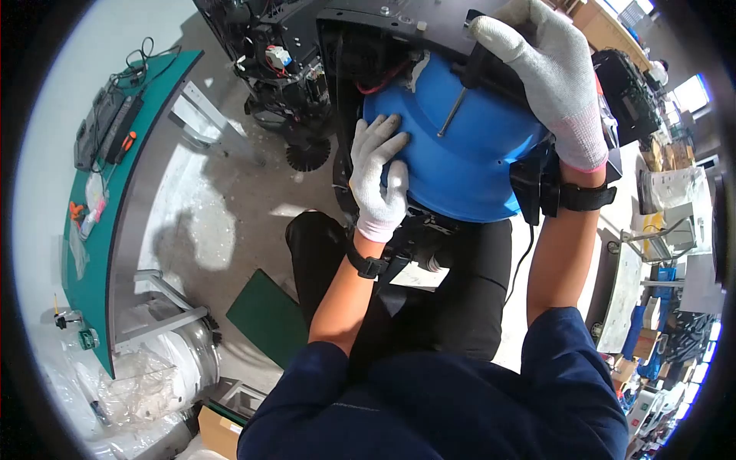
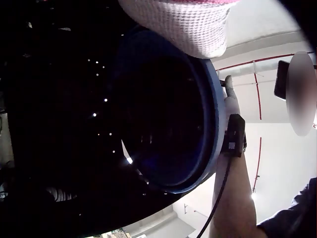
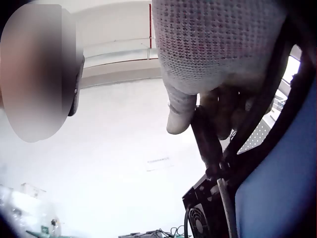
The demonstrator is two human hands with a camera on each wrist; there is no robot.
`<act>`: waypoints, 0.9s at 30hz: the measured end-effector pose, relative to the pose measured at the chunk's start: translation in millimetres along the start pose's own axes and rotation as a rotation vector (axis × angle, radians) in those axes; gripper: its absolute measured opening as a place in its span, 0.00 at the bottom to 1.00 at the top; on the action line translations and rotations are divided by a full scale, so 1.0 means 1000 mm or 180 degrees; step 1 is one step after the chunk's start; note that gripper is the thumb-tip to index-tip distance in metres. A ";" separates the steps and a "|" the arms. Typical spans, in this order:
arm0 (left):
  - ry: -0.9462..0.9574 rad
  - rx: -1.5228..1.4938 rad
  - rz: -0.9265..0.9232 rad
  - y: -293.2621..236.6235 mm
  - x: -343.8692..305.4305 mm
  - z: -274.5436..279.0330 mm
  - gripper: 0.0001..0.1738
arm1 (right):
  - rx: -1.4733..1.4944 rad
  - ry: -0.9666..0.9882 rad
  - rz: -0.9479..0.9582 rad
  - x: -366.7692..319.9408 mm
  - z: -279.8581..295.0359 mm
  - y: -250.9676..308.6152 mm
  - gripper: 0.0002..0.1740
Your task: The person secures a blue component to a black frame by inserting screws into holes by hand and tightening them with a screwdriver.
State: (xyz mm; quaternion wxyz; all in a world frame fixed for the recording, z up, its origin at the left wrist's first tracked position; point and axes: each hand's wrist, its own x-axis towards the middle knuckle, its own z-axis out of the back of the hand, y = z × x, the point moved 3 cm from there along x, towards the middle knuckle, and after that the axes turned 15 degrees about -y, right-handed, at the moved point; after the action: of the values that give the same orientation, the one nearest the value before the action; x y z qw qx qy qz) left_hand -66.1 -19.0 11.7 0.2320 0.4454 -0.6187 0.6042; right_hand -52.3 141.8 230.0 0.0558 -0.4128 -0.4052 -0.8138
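A blue plastic shell [image 1: 468, 172] with a curved face is set in a black machine [image 1: 429, 19] in front of the person. The gloved left hand [image 1: 376, 180] rests on the shell's left side, fingers spread over its surface. Above the shell the gloved right hand [image 1: 548, 73] holds a screwdriver [image 1: 454, 111] by its black handle, the metal shaft slanting down over the blue face. In the right wrist view, thumb and fingers close round the screwdriver handle [image 3: 206, 141]. The left wrist view is dark and shows the shell's rim [image 2: 214, 114] beside the glove.
A green-topped table [image 1: 126, 184] on the left bears cables, grey devices and an orange-handled tool [image 1: 128, 142]. Another black machine [image 1: 284, 69] with a round brush [image 1: 308, 154] stands behind. On the floor lies a green board [image 1: 267, 318]. A cart [image 1: 625, 295] and shelving are at right.
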 end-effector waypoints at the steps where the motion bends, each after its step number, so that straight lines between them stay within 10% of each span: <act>1: 0.0002 0.0005 0.0035 -0.001 0.000 0.000 0.17 | 0.0078 0.0011 -0.0031 -0.001 0.000 0.001 0.18; 11: 0.0027 -0.0022 0.0001 0.000 -0.001 0.000 0.17 | 0.0031 0.0283 -0.0073 -0.001 0.006 0.005 0.15; 17: 0.0007 -0.0057 0.0022 0.000 -0.001 0.000 0.16 | 0.1540 0.0553 -0.0441 -0.004 -0.003 -0.012 0.14; 27: -0.0022 -0.0052 0.0024 0.001 -0.004 0.000 0.18 | 0.0057 0.0552 0.0554 -0.004 0.000 -0.019 0.20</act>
State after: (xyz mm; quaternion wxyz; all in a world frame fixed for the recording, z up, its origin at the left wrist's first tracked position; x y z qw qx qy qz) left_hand -64.9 -18.2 7.9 0.2313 0.4432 -0.6260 0.5985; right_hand -57.2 153.6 215.5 0.1648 -0.3740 -0.3688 -0.8348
